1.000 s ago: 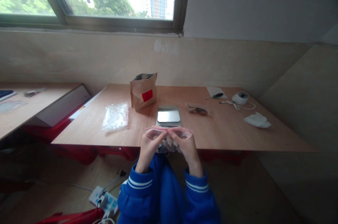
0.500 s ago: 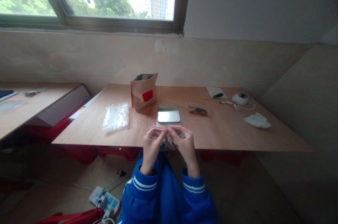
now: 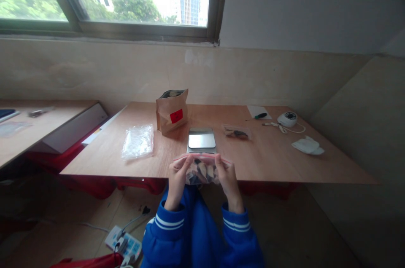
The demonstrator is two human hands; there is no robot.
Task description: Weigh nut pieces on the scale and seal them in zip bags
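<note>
Between my hands is a clear zip-lock bag with a red strip along its top and several pale and dark dried pieces inside. My left hand pinches the strip on the left, thumb on top. On the right, my right hand grips the same strip. The bag hangs at the table's front edge, just in front of a small scale with a shiny metal plate. A brown paper pouch with a red label stands open-topped behind and left of the scale.
Left on the table lies a stack of clear bags. To the right are another filled clear bag, a screwdriver on paper, a white dome camera with cable and a crumpled white item. A power strip lies on the floor.
My hands have moved apart along the red strip, from thumbs together at its middle to either side. More of the bag's contents shows between them.
</note>
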